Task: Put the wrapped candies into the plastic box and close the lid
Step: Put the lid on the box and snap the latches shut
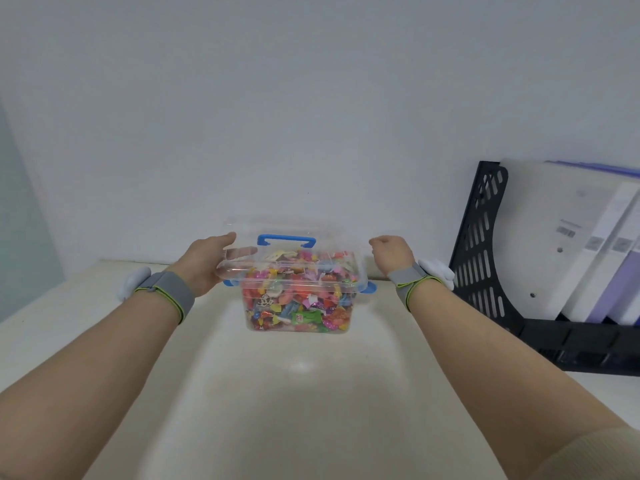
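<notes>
The left fingers (pixel 242 251) are curled under the left edge of the clear lid (pixel 332 233) and are seen through it, with the thumb laid on top, so the lid is gripped by the left hand (pixel 204 261). The right hand (pixel 391 252) is held just right of the plastic box (pixel 352 306), fingers curled away from view; whether the lid's edge is touched cannot be told. The lid, with its blue handle (pixel 286 240), is held over the box's opening. The box is filled with wrapped candies (pixel 294 303). A blue latch (pixel 369 287) is seen at the box's right end. Grey wristbands (pixel 166 292) are worn. The box is set on a cream table (pixel 294 393); well to its right a black file rack (pixel 485 244) with folders (pixel 571 244) is stood.
</notes>
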